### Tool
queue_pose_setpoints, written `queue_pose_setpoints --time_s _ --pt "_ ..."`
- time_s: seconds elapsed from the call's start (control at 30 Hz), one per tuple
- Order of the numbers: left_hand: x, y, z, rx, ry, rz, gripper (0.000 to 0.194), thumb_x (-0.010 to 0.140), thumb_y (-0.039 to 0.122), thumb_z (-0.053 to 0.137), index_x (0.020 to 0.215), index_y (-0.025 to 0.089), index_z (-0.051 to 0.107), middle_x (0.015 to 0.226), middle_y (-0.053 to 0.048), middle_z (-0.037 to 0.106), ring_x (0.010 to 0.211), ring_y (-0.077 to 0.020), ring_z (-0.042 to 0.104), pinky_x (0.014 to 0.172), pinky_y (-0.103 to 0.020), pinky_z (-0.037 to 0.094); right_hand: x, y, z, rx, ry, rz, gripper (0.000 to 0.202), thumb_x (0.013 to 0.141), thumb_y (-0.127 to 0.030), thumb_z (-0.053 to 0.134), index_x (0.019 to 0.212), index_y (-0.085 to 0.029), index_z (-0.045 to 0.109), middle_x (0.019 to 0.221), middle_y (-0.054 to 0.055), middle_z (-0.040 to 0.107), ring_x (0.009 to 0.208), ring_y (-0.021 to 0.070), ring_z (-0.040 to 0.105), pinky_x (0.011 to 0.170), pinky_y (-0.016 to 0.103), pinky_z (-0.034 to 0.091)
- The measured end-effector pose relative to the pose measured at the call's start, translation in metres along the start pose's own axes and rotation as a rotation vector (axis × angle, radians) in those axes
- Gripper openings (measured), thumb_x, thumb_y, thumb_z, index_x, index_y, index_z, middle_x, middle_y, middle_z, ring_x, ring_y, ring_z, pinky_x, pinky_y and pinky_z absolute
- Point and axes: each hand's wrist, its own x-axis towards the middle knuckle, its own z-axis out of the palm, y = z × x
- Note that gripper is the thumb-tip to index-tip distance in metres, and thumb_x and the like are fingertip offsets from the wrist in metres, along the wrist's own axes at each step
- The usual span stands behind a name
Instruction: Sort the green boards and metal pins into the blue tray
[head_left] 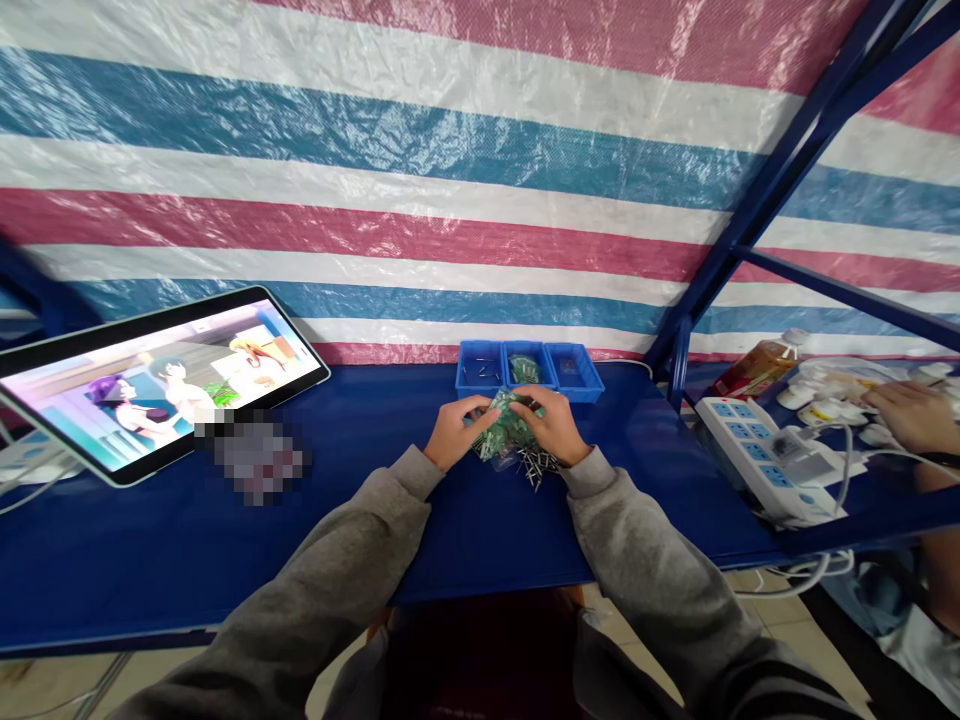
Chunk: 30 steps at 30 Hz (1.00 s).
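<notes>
Over the blue table, my left hand (452, 433) is closed with thumb and fingers pinching one side of a small clear plastic bag (501, 412) with a green tint. My right hand (555, 424) is closed at the other side of the same bag. Beneath both hands lies a heap of similar green-tinted bags (495, 443), partly hidden. A loose pile of metal screws (535, 466) rests beside my right wrist. Just beyond my hands stand three joined blue bins: the left bin (480, 392) and right bin (576, 390) hold a few small parts, the middle one greenish bags (523, 368).
A tablet (327, 372) playing a cartoon leans at the left, near a blurred-out item (262, 460). To the right are a blue metal frame post (679, 360), a white power strip (750, 455) with cables, a drink bottle (765, 362) and another person's hand (911, 415).
</notes>
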Motion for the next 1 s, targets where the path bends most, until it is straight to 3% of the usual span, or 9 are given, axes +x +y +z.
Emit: queue_pose_setpoints --time_s 0.17,0.3,0.47,0.57,0.7,0.8,0.87,0.93,1.0 --pt "-0.0001 -0.0013 -0.0005 -0.148 -0.075 -0.127 0.033 0.081 0.044 0.064 0.069 0.014 0.065 0.064 -0.004 0.066 0.064 -0.0183 0.063 0.064 -0.028 0.050 -0.0009 -0.0058 0.0002 0.090 0.047 0.115 0.024 0.087 -0.035 0.060 0.107 -0.022 0.065 0.081 0.003 0.068 0.071 0.0171 0.063 0.063 0.028 0.052" --pt "0.0007 -0.0017 0.0010 -0.310 -0.133 -0.269 0.036 0.074 0.040 0.073 0.097 0.013 0.064 0.063 -0.003 0.069 0.061 -0.0208 0.067 0.059 -0.029 0.052 -0.0017 -0.0088 -0.0009 0.101 0.061 0.109 0.021 0.089 -0.032 0.056 0.103 -0.021 0.067 0.085 0.004 0.068 0.074 0.0178 0.063 0.065 0.029 0.052" --pt "0.0021 -0.0001 -0.0009 -0.412 -0.053 -0.257 0.057 0.077 0.038 0.071 0.124 0.016 0.048 0.057 0.002 0.066 0.053 -0.0174 0.065 0.056 -0.028 0.052 -0.0015 -0.0097 -0.0043 0.045 -0.046 -0.086 0.034 0.090 -0.018 0.043 0.117 -0.024 0.062 0.123 0.010 0.056 0.108 0.0240 0.057 0.087 0.041 0.052" --pt "0.0027 -0.0013 -0.0026 -0.452 -0.031 -0.224 0.055 0.078 0.040 0.070 0.122 0.017 0.047 0.056 0.004 0.062 0.051 -0.0155 0.062 0.057 -0.028 0.052 -0.0016 -0.0068 -0.0020 -0.019 -0.079 -0.185 0.032 0.086 -0.016 0.049 0.114 -0.024 0.062 0.132 0.012 0.048 0.121 0.0268 0.048 0.098 0.046 0.045" --pt "0.0025 -0.0044 -0.0014 -0.347 -0.069 -0.127 0.039 0.085 0.051 0.059 0.096 0.014 0.062 0.067 -0.002 0.062 0.063 -0.0157 0.061 0.063 -0.029 0.051 -0.0007 -0.0022 0.0010 -0.086 0.021 -0.098 0.014 0.090 -0.030 0.055 0.092 -0.021 0.066 0.106 0.011 0.061 0.102 0.0245 0.058 0.089 0.041 0.048" --pt "0.0019 -0.0058 0.0012 -0.210 -0.035 -0.044 0.038 0.078 0.052 0.066 0.085 0.015 0.065 0.088 -0.007 0.064 0.079 -0.0181 0.061 0.069 -0.029 0.051 0.0005 -0.0018 -0.0001 -0.077 0.038 0.022 0.028 0.089 -0.043 0.057 0.076 -0.019 0.064 0.073 0.004 0.062 0.070 0.0179 0.058 0.071 0.031 0.048" --pt "0.0012 -0.0056 0.0032 -0.197 -0.065 -0.067 0.035 0.076 0.049 0.069 0.082 0.016 0.064 0.091 -0.008 0.066 0.082 -0.0194 0.062 0.071 -0.030 0.051 0.0011 -0.0038 -0.0015 -0.040 0.006 0.077 0.036 0.088 -0.047 0.058 0.066 -0.018 0.061 0.059 0.000 0.056 0.057 0.0145 0.052 0.060 0.027 0.044" --pt "0.0003 -0.0043 0.0049 -0.254 -0.092 -0.127 0.033 0.078 0.047 0.068 0.084 0.016 0.063 0.081 -0.006 0.066 0.076 -0.0192 0.063 0.070 -0.031 0.052 0.0013 -0.0071 -0.0028 -0.011 -0.014 0.097 0.040 0.087 -0.049 0.058 0.062 -0.018 0.059 0.056 0.000 0.054 0.054 0.0139 0.051 0.057 0.027 0.042" --pt "-0.0004 -0.0022 0.0054 -0.306 -0.068 -0.162 0.033 0.079 0.045 0.068 0.090 0.015 0.061 0.071 -0.003 0.065 0.068 -0.0176 0.063 0.067 -0.030 0.052 0.0012 -0.0105 -0.0039 0.022 -0.008 0.090 0.035 0.090 -0.047 0.055 0.073 -0.018 0.065 0.065 0.002 0.061 0.061 0.0154 0.056 0.063 0.028 0.045"
